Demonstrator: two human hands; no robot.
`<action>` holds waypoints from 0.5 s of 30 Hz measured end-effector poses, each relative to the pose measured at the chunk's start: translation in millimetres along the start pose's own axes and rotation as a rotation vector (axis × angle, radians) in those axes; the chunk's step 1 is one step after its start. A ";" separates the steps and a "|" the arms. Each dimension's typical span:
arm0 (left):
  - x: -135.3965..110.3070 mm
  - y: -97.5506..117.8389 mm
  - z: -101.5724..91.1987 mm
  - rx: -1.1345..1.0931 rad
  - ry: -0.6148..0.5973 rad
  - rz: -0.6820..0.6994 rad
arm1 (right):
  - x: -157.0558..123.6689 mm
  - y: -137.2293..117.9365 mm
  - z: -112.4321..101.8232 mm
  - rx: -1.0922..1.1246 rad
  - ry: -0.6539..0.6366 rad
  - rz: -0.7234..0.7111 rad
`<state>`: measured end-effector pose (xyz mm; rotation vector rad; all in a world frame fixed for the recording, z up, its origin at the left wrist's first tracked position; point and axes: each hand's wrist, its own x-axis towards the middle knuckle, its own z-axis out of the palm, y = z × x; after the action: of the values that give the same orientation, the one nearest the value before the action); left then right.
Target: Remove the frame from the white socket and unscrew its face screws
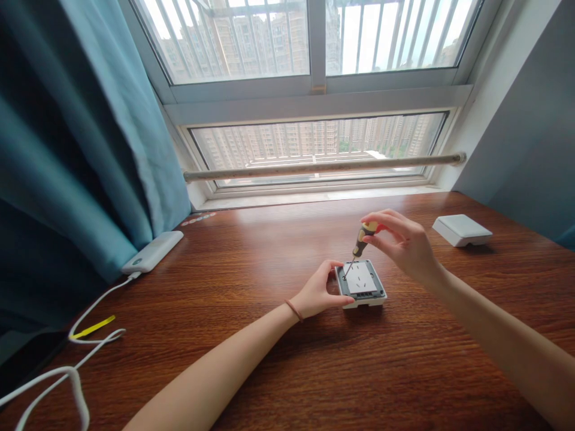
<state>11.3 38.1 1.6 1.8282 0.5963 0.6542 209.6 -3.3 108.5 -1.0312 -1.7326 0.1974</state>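
Note:
A grey-framed wall socket (365, 286) with a white face lies flat on the wooden table (251, 263). My left hand (318, 293) grips its left edge, fingers curled around the side. My right hand (404, 242) pinches the handle of a small screwdriver (359, 245) with a yellow-and-black handle and red cap. The screwdriver leans to the right, its tip resting at the socket's upper left corner.
A white cover plate (462, 230) lies at the right of the table near the blue wall. A white power bank (153, 251) with a white cable (76, 359) sits at the left beside the teal curtain (81, 149). A window with a rail (323, 167) runs behind the table.

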 end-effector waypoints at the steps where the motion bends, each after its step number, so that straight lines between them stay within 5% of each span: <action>1: -0.2 0.8 -0.1 -0.003 -0.005 0.002 | -0.1 0.9 -0.4 0.079 -0.044 0.017; 6: -0.3 4.0 -0.5 -0.003 -0.001 0.005 | -2.5 -1.4 1.6 0.246 -0.150 -0.001; 15: -0.6 0.4 -0.1 -0.003 0.002 0.009 | -3.7 -1.0 4.8 -0.133 0.141 0.002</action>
<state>10.9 37.6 1.9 1.8285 0.5881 0.6622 205.3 -4.9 104.4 -1.1165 -1.6339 0.0105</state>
